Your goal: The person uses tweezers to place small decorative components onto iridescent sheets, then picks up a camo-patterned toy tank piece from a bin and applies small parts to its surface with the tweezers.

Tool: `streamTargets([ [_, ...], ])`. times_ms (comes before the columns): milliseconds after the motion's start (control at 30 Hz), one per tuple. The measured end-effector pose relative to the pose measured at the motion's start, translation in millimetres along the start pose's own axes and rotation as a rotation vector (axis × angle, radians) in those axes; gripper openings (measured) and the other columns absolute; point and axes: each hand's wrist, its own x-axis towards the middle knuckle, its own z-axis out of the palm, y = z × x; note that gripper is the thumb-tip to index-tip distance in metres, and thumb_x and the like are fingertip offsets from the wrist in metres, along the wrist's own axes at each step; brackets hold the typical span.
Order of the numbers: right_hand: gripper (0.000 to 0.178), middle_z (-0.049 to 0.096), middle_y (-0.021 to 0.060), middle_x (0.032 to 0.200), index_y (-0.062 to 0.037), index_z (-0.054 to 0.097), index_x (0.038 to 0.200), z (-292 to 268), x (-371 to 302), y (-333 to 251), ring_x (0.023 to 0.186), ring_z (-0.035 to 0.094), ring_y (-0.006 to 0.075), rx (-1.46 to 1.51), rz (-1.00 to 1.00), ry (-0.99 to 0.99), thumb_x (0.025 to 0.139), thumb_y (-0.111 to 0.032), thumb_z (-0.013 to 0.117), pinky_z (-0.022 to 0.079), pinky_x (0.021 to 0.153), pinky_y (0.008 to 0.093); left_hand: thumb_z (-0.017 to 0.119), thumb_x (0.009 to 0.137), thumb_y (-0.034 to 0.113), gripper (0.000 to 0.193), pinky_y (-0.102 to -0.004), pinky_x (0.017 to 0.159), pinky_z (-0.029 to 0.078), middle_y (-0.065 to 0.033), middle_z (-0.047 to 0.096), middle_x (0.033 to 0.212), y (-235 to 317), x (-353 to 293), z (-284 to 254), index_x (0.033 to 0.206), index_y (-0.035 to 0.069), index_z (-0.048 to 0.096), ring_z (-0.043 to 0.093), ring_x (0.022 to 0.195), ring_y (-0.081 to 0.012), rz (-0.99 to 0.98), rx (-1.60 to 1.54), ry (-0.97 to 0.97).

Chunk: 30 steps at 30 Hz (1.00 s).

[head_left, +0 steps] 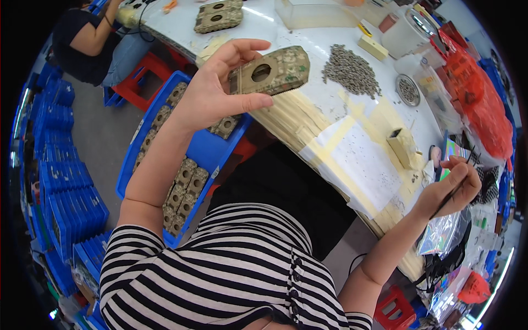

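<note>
Far left: stacked blue crates (66, 187) along the floor, contents too small to make out.
Blue tray (217, 151): sits beside the left knee, below the table edge; carries rows of camouflage-painted model hull pieces (184, 190), each with a round hole, packed side by side.
Left hand (217, 91): raised above that tray, fingers spread wide, thumb pressing in from below; clamped on the model tank hull (272, 71).
Model tank hull: held up over the table edge, tilted, round opening facing the camera; caught by its left end between thumb and fingers, the rest jutting out to the right, free of the hand.
Table (330, 104): white top patched with strips of tan tape.
Grey pile (352, 71): loose heap of small grey parts lying bare on the table, just right of the held hull.
Round dish (408, 89): small metal dish holding more of those grey bits.
Clear box (313, 14): at the far edge; contents unclear.
Small tan box (404, 147): open-topped, near the right hand.
Right hand (451, 190): down at the right table edge, well apart from the hull, fingers pinched shut on a thin dark tool (455, 191).
</note>
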Motion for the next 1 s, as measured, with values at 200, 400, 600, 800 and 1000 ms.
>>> streamTargets([
  [200,0.016,0.051,0.0048,0.076,-0.0017,0.046,0.087,-19,8,-11,0.071,0.049,0.0086,-0.125,0.013,0.033,0.096,-0.014,0.051,0.040,0.070,0.0230,0.080,0.066,0.008,0.072,-0.0282,0.096,0.043,-0.0081,0.056,0.118,24,64,71,0.129,0.000,0.047,0.055,0.109,-0.0163,-0.069,-0.164,-0.438],
  [400,0.034,0.061,0.0147,0.098,0.0007,0.060,0.100,-21,6,-14,0.081,0.059,0.0175,-0.053,0.060,-0.080,0.098,-0.031,0.046,0.049,0.071,0.0279,0.082,0.068,0.014,0.072,-0.0290,0.097,0.043,-0.0089,0.058,0.117,5,125,142,0.129,0.003,0.046,0.056,0.110,-0.0167,-0.265,-0.479,-0.721],
  [600,0.017,0.063,0.0182,0.094,0.0014,0.065,0.098,-12,17,-25,0.080,0.061,0.0244,-0.235,-0.102,-0.201,0.082,-0.004,0.065,0.049,0.074,0.0306,0.064,0.088,0.036,0.061,-0.0340,0.099,0.043,-0.0090,0.057,0.121,-20,147,171,0.135,0.004,0.040,0.055,0.114,-0.0179,-0.304,-0.849,-0.771],
  [800,0.009,0.057,0.0106,0.079,-0.0006,0.067,0.090,-9,12,-16,0.071,0.054,0.0200,-0.320,-0.153,-0.199,0.082,-0.004,0.065,0.044,0.064,0.0280,0.038,0.101,0.032,0.047,-0.0395,0.100,0.045,-0.0141,0.051,0.129,-25,135,176,0.135,0.000,0.037,0.052,0.119,-0.0229,-0.574,-1.017,-0.717],
  [1000,0.008,0.049,0.0057,0.073,-0.0012,0.067,0.090,-21,-9,-5,0.066,0.046,0.0170,-0.491,0.102,-0.132,0.084,-0.004,0.063,0.038,0.059,0.0267,0.038,0.100,0.028,0.042,-0.0421,0.102,0.043,-0.0183,0.051,0.129,-38,136,173,0.132,-0.001,0.039,0.051,0.120,-0.0268,-0.693,-1.014,-0.629],
])
